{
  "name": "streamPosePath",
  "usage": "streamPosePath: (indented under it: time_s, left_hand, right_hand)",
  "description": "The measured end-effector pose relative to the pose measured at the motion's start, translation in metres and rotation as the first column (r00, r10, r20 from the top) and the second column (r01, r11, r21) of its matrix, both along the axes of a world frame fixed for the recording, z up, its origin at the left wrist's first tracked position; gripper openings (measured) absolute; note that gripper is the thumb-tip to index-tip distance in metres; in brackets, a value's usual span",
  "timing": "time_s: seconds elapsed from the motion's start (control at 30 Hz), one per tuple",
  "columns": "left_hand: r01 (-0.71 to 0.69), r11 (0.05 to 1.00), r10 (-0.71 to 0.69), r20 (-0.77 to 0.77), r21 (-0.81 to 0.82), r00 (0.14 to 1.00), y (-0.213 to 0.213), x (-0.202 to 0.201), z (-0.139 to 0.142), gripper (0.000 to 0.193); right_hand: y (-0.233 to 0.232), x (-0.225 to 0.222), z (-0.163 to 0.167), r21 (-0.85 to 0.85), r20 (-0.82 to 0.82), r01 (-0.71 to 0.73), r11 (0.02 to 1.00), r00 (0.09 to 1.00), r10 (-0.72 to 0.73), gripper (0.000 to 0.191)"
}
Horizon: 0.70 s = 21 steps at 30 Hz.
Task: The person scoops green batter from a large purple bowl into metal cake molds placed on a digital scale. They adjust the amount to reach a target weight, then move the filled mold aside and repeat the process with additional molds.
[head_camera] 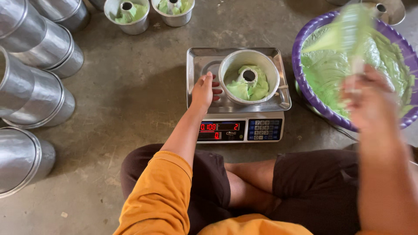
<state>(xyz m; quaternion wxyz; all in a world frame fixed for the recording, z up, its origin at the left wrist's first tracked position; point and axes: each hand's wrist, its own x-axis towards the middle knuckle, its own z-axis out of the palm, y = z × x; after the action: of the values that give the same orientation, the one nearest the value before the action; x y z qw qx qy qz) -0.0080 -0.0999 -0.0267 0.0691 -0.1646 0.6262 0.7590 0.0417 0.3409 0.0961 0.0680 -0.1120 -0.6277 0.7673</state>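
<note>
Green batter lies partly filling the round metal tube pan, which sits on the steel tray of the digital scale on the concrete floor in front of your crossed legs. Your left hand rests on that tray just beside the pan's left wall, fingers loosely spread toward the rim and gripping nothing. Your right hand is blurred over the near edge of the purple basin, closed around the handle of a batter-coated scoop that rises above the basin; its exact shape is too smeared to tell. The basin stands right of the scale and is nearly full of the same green mix. At the top of the view two more tube pans with batter in them sit side by side, well apart from the scale. Stacks of empty metal pans lie on their sides along your left.
</note>
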Motion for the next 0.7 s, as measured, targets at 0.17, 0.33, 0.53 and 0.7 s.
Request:
streamPosePath:
  time_s: [0.17, 0.33, 0.53, 0.7]
  left_hand:
    - [-0.002, 1.000, 0.002, -0.041, -0.014, 0.999, 0.001, 0.003, 0.004, 0.052]
    - [-0.013, 0.999, 0.012, -0.050, -0.030, 0.999, 0.002, 0.001, 0.005, 0.051]
    - [0.015, 0.999, -0.018, -0.067, -0.034, 0.998, 0.004, 0.002, 0.002, 0.049]
    - [0.016, 1.000, -0.016, -0.056, 0.006, 0.998, -0.001, 0.005, 0.004, 0.049]
  right_hand:
    - [0.116, 0.026, -0.028, 0.979, 0.055, 0.060, 0.193, 0.842, -0.537, 0.033]
    - [0.150, 0.095, -0.072, 0.883, 0.113, -0.165, -0.440, 0.983, -0.142, 0.031]
    - [0.138, 0.090, -0.061, 0.896, 0.251, -0.299, -0.329, 0.951, -0.179, 0.039]
    - [0.130, 0.056, -0.035, 0.861, 0.135, -0.069, -0.505, 0.986, 0.096, 0.045]
